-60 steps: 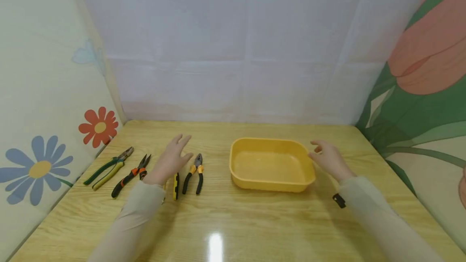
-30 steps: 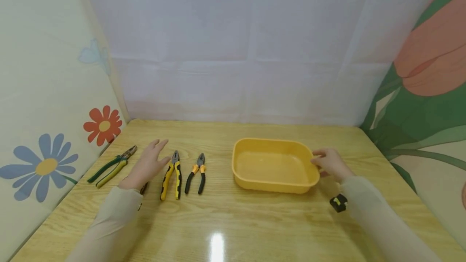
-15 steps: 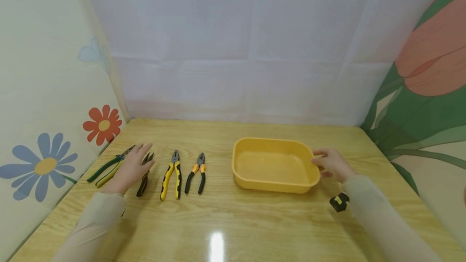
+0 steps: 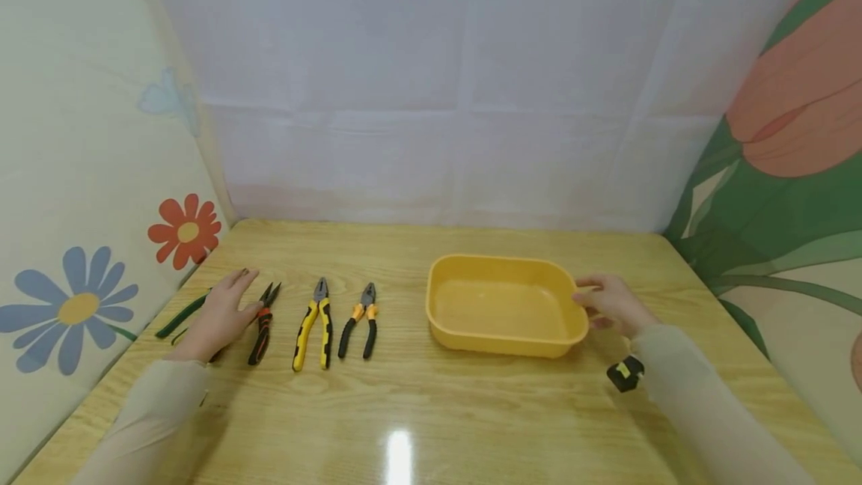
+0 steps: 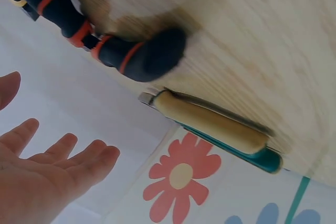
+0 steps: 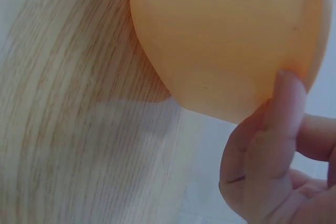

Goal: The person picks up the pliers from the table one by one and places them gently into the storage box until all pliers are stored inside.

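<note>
My left hand [image 4: 218, 320] is above the green-handled pliers [image 4: 185, 314] at the left, fingers spread, holding nothing. In the left wrist view, the hand's [image 5: 58, 177] fingers stand apart from the pliers' green and yellowish handles [image 5: 215, 124]. Black-and-red long-nose pliers [image 4: 263, 328] lie just right of this hand. My right hand [image 4: 616, 305] holds the right rim of a yellow plastic basin [image 4: 505, 343]. In the right wrist view, one fingertip [image 6: 289, 90] presses on the basin's wall [image 6: 220, 40], with the other fingers bent beside it. The left hand partly covers the green pliers.
Yellow-and-black pliers [image 4: 313, 326] and orange-and-black pliers [image 4: 360, 322] lie between the left hand and the basin. A small black object [image 4: 625, 374] with a yellow patch is by the right sleeve. A pale curtain [image 4: 458, 96] hangs behind the wooden table [image 4: 404, 410].
My left hand has moved left, over the row of pliers, uncovering the yellow-and-black and the black-and-red pliers. The right hand has come onto the basin's rim. The basin stays put.
</note>
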Motion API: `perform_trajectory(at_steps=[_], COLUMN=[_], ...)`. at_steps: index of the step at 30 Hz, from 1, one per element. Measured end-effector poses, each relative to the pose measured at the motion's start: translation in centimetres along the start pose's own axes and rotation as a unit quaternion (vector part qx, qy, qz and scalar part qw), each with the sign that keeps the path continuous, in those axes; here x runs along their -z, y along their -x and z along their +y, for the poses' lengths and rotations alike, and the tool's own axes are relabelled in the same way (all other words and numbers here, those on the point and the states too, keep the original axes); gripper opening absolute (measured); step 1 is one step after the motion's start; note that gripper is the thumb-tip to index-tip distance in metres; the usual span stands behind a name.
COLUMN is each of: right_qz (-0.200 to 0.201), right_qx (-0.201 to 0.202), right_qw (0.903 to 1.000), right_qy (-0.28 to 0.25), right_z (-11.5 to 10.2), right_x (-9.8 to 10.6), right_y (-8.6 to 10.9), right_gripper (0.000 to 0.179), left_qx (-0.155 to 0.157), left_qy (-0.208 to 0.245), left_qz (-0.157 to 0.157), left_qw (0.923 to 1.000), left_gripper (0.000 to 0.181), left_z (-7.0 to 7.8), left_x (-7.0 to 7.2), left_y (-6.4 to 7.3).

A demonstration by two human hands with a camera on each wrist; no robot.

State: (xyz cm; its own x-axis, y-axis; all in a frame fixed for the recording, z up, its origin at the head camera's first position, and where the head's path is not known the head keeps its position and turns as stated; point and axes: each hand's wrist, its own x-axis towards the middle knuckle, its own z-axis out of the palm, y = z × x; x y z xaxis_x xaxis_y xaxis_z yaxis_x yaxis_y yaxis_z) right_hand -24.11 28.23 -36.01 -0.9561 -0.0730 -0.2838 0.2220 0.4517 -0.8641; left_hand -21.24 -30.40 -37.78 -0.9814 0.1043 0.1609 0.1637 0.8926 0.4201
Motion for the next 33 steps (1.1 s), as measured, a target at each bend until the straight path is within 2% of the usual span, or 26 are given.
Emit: perform_trajectory(at_steps=[6,10,16,23,33], right_qz=[-0.004,-0.006,-0.011,-0.012,-0.011], right_qx=[0.000,0.004,0.007,0.003,0.001], right_qw=[1.0000,1.0000,0.9999,0.9999,0.9999], right_qy=[-0.004,-0.002,-0.007,-0.005,-0.003], right_z=[0.0,0.1,0.1,0.1,0.3], right_x=[0.0,0.0,0.1,0.1,0.1], right_y=[0.0,-0.1,-0.1,0.0,-0.1], right_gripper=[0.051,0.050,0.051,0.052,0.053], left_qx=[-0.002,0.012,0.009,0.021,-0.022], left_qy=[-0.016,-0.009,-0.017,-0.026,-0.058], left_qz=[-0.003,-0.010,0.000,-0.012,0.022], left_qw=[0.9999,0.9998,0.9998,0.9994,0.9979], left_gripper=[0.061,0.062,0.058,0.057,0.054], left_z=[-1.5,-2.1,-2.9,-3.8,-6.5], left_x=[0.5,0.8,1.0,1.2,0.9], left_y=[0.1,0.4,0.7,0.9,1.0])
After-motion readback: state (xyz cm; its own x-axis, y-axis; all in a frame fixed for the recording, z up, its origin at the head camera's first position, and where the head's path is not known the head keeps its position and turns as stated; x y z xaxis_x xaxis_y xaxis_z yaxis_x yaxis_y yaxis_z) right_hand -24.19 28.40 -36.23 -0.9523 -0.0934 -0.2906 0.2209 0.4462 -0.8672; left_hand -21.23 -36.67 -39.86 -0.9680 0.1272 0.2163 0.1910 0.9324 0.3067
